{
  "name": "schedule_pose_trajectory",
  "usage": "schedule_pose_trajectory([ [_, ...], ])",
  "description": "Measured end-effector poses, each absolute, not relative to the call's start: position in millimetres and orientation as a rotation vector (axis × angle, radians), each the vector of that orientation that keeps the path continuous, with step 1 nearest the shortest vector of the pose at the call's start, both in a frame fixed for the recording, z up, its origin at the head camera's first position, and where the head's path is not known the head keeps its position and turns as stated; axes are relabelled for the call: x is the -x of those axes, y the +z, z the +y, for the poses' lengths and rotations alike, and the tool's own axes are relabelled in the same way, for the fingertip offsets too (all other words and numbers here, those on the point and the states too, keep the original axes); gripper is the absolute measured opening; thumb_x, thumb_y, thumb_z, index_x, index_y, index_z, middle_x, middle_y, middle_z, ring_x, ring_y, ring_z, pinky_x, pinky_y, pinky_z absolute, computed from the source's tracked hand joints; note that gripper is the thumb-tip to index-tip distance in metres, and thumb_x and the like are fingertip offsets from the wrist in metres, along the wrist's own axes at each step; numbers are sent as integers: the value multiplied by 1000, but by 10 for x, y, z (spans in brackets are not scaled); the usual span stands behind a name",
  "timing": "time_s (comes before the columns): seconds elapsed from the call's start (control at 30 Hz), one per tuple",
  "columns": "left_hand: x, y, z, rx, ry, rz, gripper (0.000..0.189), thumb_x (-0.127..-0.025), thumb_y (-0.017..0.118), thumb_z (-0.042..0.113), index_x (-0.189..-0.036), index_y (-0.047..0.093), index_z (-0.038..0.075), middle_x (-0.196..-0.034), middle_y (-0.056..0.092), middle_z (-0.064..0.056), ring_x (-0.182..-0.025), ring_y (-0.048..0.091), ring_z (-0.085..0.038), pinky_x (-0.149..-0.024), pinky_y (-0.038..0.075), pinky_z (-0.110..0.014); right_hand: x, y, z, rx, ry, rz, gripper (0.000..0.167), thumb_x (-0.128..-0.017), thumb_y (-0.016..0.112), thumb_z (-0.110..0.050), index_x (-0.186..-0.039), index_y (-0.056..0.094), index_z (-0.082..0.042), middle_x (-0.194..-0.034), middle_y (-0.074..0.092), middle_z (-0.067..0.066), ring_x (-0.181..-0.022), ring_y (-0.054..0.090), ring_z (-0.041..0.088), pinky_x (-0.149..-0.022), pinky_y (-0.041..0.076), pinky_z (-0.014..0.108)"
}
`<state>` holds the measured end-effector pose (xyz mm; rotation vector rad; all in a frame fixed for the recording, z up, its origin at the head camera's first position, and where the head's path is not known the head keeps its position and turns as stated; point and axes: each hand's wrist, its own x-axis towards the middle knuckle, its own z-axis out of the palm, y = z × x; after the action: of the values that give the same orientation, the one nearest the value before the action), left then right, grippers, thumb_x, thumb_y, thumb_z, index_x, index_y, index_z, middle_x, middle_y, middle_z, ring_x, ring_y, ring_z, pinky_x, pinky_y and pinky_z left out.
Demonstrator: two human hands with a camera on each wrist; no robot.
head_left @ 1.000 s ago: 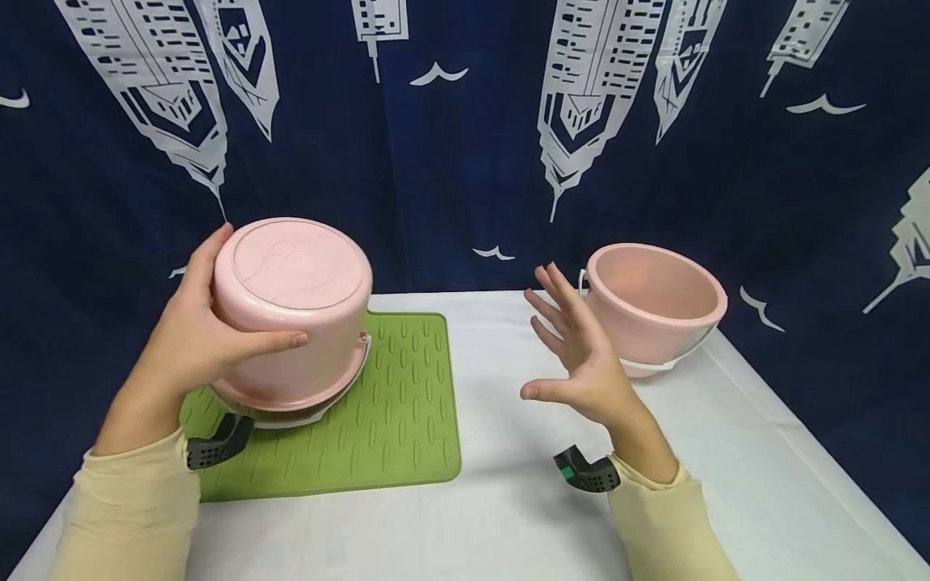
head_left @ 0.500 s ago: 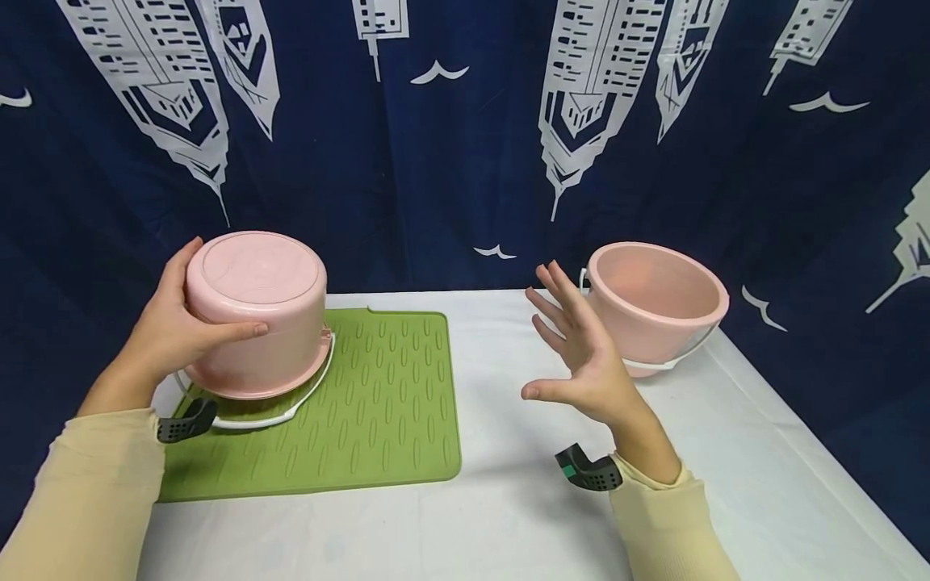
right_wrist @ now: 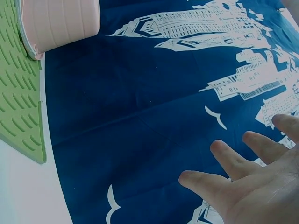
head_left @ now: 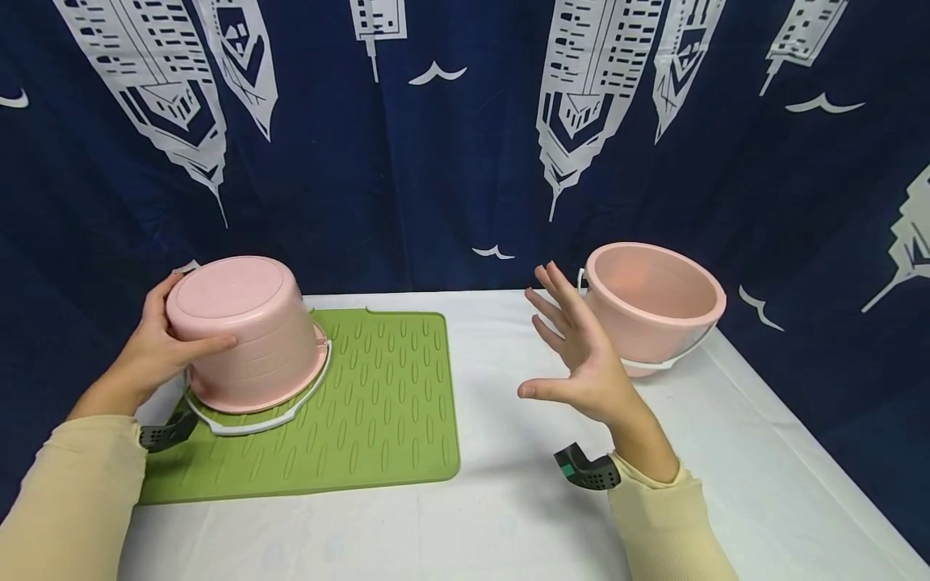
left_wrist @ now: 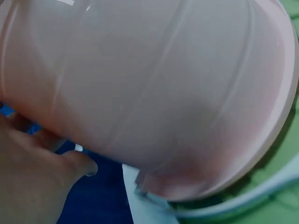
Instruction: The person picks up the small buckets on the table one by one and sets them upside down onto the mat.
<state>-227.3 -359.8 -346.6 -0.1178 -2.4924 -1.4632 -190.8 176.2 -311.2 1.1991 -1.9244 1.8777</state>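
Note:
A pink bucket (head_left: 257,359) is upside down at the left of the green mat (head_left: 385,403), its base tilted towards my left hand (head_left: 156,351). That hand grips the bucket near its base, thumb on the near side and fingers round the far left. The white handle (head_left: 265,425) hangs along the near rim, over the mat. The ribbed bucket wall (left_wrist: 140,84) fills most of the left wrist view; whether the whole rim touches the mat I cannot tell. My right hand (head_left: 584,363) is raised, fingers spread, holding nothing, in front of a second pink bucket (head_left: 647,335).
The second bucket stands upright at the back right of the white-covered table (head_left: 508,500), with its white handle lowered. Behind the table hangs a dark blue curtain (head_left: 450,177) printed with white buildings. Black wrist bands (head_left: 592,472) sit at both sleeves.
My left hand has carried the upturned bucket left and down towards the mat, tilting its base leftwards. More of the mat now shows. The right hand and second bucket have stayed put.

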Motion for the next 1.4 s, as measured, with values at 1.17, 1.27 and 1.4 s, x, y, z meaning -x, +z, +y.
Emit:
schedule_pose_trajectory([
  [1.17, 2131, -2541, -2927, 357, -1304, -2308, 98, -80, 84, 1, -159, 30, 23, -160, 33, -1, -144, 34, -16, -107, 31, -12, 1924, -3086, 1914, -857, 1761, -2038, 124, -63, 91, 12, -162, 23, -19, -165, 22, 6, -148, 27, 29, -117, 25, 47],
  [1.27, 2085, -2487, -2762, 471, -1348, -2270, 103, -76, 84, -8, -158, 31, 23, -158, 37, -5, -141, 41, -20, -102, 39, -15, 1938, -3072, 1966, -762, 1718, -2074, 125, -64, 91, 11, -162, 22, -24, -164, 23, 2, -148, 27, 27, -117, 24, 50],
  [1.4, 2013, -2445, -2563, 601, -1355, -2271, 108, -71, 85, -12, -158, 31, 21, -156, 39, -6, -137, 45, -20, -100, 43, -18, 1960, -3059, 2053, -632, 1644, -2105, 124, -65, 91, 10, -161, 22, -25, -163, 26, 2, -147, 31, 27, -115, 28, 50],
])
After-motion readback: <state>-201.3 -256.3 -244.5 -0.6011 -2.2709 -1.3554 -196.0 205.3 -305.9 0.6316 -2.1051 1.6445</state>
